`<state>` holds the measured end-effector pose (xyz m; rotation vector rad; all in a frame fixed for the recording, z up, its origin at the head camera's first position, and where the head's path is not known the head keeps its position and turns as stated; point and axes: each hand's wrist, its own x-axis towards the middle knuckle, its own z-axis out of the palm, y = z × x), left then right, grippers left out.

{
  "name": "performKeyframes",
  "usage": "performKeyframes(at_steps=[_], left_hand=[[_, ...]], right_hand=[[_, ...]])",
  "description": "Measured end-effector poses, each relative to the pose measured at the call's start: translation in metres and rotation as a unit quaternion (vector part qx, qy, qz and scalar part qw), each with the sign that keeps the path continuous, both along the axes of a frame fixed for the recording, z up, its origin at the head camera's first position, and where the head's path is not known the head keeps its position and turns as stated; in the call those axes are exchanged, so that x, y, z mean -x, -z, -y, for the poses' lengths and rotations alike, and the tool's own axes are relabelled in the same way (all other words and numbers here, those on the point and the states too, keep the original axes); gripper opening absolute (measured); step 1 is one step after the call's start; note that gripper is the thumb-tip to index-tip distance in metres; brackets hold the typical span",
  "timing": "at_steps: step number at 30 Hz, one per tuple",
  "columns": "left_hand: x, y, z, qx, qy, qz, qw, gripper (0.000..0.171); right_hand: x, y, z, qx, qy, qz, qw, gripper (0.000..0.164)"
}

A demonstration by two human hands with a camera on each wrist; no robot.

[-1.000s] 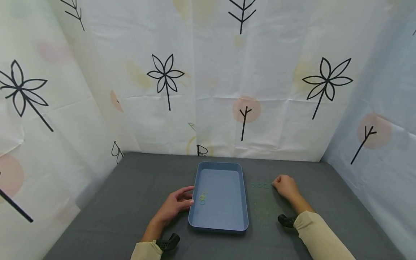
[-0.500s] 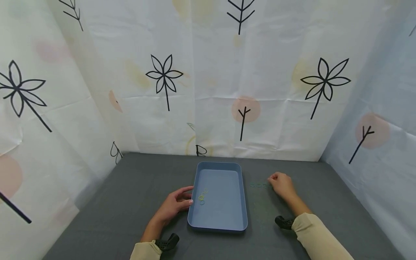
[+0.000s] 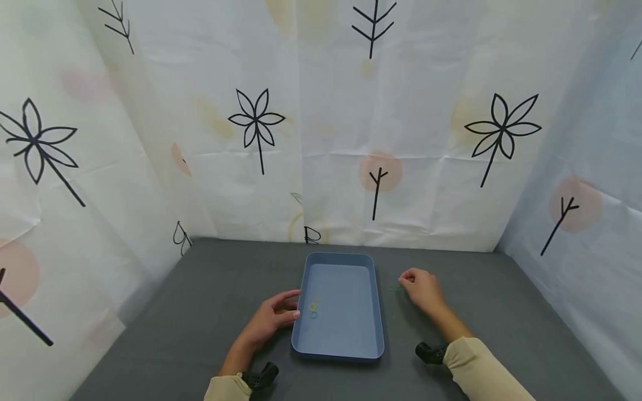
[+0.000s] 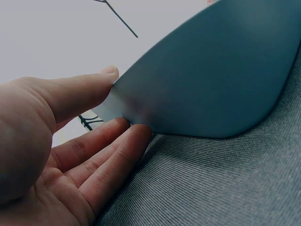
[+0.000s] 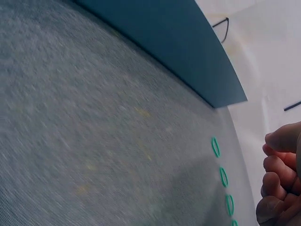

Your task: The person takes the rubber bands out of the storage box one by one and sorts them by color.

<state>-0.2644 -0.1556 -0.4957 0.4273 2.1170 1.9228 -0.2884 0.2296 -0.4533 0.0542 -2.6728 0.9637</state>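
Observation:
A blue rectangular tray (image 3: pixel 346 312) lies on the grey table. Against its left side rests my left hand (image 3: pixel 273 317), the thumb at the rim and the fingertips on the outer wall in the left wrist view. Inside the tray, near that side, lie a few thin yellow rings (image 3: pixel 313 307) and a blue-green ring (image 3: pixel 314 316). Right of the tray, several thin green rings (image 5: pixel 224 177) lie in a row on the cloth. My right hand (image 3: pixel 420 288) is over this row, its fingers curled and the thumb near the index finger; nothing shows between them.
Dark grey cloth (image 3: pixel 241 267) covers the table around the tray. White sheets (image 3: pixel 426 111) printed with line-drawn plants hang behind and on both sides. Black wrist bands (image 3: pixel 431 353) sit on both wrists below light sleeves (image 3: pixel 484 367).
My right hand has moved left along the row of green rings, closer to the tray, and now covers part of the row. My left hand has stayed at the tray's side.

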Motion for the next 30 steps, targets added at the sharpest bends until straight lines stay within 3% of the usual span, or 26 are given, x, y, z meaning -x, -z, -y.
performKeyframes(at_steps=[22, 30], left_hand=[[0.000, 0.001, 0.001, -0.002, -0.003, 0.007, 1.0000, 0.057], [0.000, 0.001, 0.001, -0.004, 0.000, 0.007, 1.0000, 0.057]], right_hand=[[0.000, -0.018, 0.046, 0.026, -0.064, -0.019, 0.997, 0.006], [-0.001, -0.025, 0.064, 0.022, -0.088, -0.006, 0.996, 0.006]])
